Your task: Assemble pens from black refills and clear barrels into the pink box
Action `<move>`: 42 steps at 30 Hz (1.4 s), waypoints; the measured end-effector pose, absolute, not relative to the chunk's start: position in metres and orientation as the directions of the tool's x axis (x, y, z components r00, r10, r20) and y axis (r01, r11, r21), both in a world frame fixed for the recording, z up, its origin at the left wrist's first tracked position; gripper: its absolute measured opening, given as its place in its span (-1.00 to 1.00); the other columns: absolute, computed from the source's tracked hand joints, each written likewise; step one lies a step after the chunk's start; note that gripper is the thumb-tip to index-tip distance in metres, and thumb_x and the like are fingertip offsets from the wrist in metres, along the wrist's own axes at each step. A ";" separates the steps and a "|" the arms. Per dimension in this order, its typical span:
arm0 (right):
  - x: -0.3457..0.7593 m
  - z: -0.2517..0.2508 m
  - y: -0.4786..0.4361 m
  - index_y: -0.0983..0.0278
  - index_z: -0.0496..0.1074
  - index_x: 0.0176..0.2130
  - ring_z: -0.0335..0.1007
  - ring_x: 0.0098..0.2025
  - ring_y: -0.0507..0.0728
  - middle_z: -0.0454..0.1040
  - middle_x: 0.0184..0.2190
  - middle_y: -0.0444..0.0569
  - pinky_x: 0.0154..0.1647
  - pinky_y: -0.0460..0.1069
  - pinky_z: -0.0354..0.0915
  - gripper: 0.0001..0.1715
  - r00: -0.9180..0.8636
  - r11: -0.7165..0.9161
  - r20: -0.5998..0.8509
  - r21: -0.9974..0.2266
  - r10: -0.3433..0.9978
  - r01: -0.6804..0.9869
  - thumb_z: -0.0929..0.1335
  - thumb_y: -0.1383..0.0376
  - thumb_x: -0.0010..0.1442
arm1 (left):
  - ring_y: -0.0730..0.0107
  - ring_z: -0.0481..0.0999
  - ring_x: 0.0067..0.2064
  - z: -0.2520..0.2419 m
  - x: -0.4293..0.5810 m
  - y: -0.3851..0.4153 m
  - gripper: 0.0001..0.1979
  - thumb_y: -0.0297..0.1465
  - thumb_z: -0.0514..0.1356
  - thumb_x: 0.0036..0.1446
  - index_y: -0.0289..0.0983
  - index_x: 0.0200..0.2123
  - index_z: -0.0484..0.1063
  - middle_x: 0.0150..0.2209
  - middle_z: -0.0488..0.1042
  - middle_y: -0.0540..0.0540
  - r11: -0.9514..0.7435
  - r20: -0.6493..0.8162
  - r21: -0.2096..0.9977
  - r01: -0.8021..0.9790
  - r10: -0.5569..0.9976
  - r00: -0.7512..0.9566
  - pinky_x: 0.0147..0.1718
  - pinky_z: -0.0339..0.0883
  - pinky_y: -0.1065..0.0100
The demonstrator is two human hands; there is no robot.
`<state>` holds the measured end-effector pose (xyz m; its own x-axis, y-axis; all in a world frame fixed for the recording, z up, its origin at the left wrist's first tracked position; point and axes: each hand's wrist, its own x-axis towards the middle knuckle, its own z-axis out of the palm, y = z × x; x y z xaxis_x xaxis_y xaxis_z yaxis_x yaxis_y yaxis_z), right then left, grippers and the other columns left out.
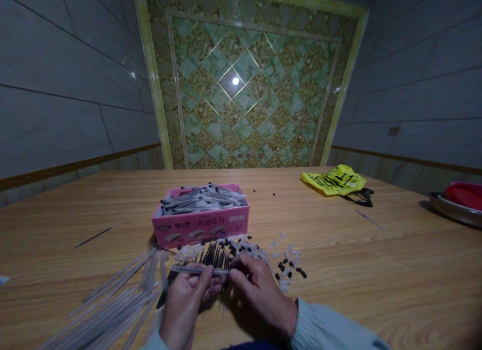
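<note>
The wooden table (376,269) carries, near its front edge, a heap of clear tubes (113,300) at the left and a pink box (200,222) filled with similar tubes behind. The left hand (184,305) and the right hand (259,297) each pinch, fingertips closed, one end of a clear tube (199,270), level above the black refills (215,254). I judge a light pinch and a straight tube work best, so it does not bend. Small caps (288,267) lie just right.

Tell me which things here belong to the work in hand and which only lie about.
In use: left hand, right hand, clear tube between them, black refills, tube pile, small caps, pink box.
Lying about: yellow bag, metal dish.
</note>
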<state>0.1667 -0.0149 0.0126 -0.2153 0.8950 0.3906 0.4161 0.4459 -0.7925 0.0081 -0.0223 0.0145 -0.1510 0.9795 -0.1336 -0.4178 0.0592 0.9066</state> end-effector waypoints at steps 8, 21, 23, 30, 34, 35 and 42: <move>0.165 0.016 -0.015 0.27 0.29 -0.53 0.18 -0.48 0.03 0.28 -0.57 -0.16 -0.44 -0.10 0.06 -0.67 -0.199 0.470 0.431 -0.728 0.880 0.500 0.22 0.30 0.26 | 0.23 0.60 -0.44 0.012 0.009 -0.021 -0.61 -0.37 0.40 -0.18 -0.30 -0.32 0.29 -0.48 0.59 -0.21 0.055 -0.113 0.927 -0.372 0.984 -0.138 -0.47 0.48 0.36; 0.201 0.031 0.011 0.19 0.54 -0.34 0.40 -0.30 0.13 0.53 -0.35 -0.06 -0.38 -0.07 0.10 -0.86 -0.327 0.375 0.195 -0.321 0.925 0.870 0.39 0.26 0.02 | 0.52 0.40 -0.49 0.010 -0.006 -0.013 -0.44 -0.14 0.31 -0.14 -0.30 -0.07 0.41 -0.50 0.45 0.04 0.057 -0.169 0.887 -0.459 0.964 -0.206 -0.58 0.28 0.55; 0.196 0.030 0.007 0.22 0.54 -0.36 0.40 -0.30 0.15 0.53 -0.36 -0.03 -0.40 -0.06 0.09 -0.83 -0.350 0.386 0.178 -0.242 0.920 0.890 0.40 0.21 -0.01 | 0.55 0.38 -0.51 0.011 -0.005 -0.014 -0.43 -0.13 0.30 -0.12 -0.29 -0.05 0.41 -0.50 0.43 0.05 0.064 -0.163 0.901 -0.429 0.966 -0.198 -0.58 0.25 0.55; 0.188 0.019 0.000 0.29 0.45 -0.35 0.37 -0.28 0.16 0.49 -0.33 0.02 -0.35 -0.05 0.11 -0.88 -0.349 0.406 0.244 -0.250 0.905 0.879 0.36 0.35 0.00 | 0.52 0.33 -0.59 0.006 -0.004 -0.016 -0.37 -0.11 0.28 -0.10 -0.29 0.03 0.38 -0.56 0.34 0.09 0.068 -0.087 0.953 -0.294 0.995 -0.051 -0.64 0.22 0.48; 0.191 0.009 0.012 0.27 0.39 -0.23 0.38 -0.27 0.13 0.49 -0.32 -0.02 -0.30 -0.06 0.17 -0.84 -0.224 0.381 0.317 -0.632 0.922 0.675 0.32 0.34 0.11 | 0.53 0.23 -0.67 -0.002 -0.008 -0.009 -0.38 -0.06 0.22 -0.06 -0.33 0.02 0.43 -0.64 0.32 0.09 0.022 -0.023 0.998 -0.062 1.000 -0.016 -0.74 0.11 0.47; 0.191 0.007 0.016 0.27 0.39 -0.23 0.38 -0.26 0.13 0.49 -0.32 -0.02 -0.28 -0.05 0.19 -0.84 -0.187 0.376 0.329 -0.746 0.926 0.549 0.32 0.33 0.12 | 0.50 0.29 -0.64 -0.002 -0.010 -0.008 -0.41 -0.08 0.22 -0.05 -0.33 -0.01 0.46 -0.63 0.37 0.06 -0.015 0.015 1.000 0.001 0.999 -0.032 -0.69 0.19 0.45; 0.194 0.008 0.031 0.30 0.44 -0.32 0.24 -0.53 0.00 0.39 -0.51 -0.13 -0.51 -0.11 0.17 -0.74 -0.019 0.228 0.237 -0.949 0.971 -0.216 0.40 0.15 0.04 | 0.07 0.54 -0.16 0.005 -0.019 -0.002 -0.58 -0.12 0.22 -0.05 -0.26 -0.20 0.59 -0.25 0.62 -0.14 -0.146 0.151 0.947 0.287 0.989 0.006 -0.07 0.34 0.12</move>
<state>0.1937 0.0315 0.0076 -0.0188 0.9713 0.2373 -0.2165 0.2278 -0.9493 -0.0192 -0.0022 0.0051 0.0056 0.9885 0.1509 0.2870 -0.1461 0.9467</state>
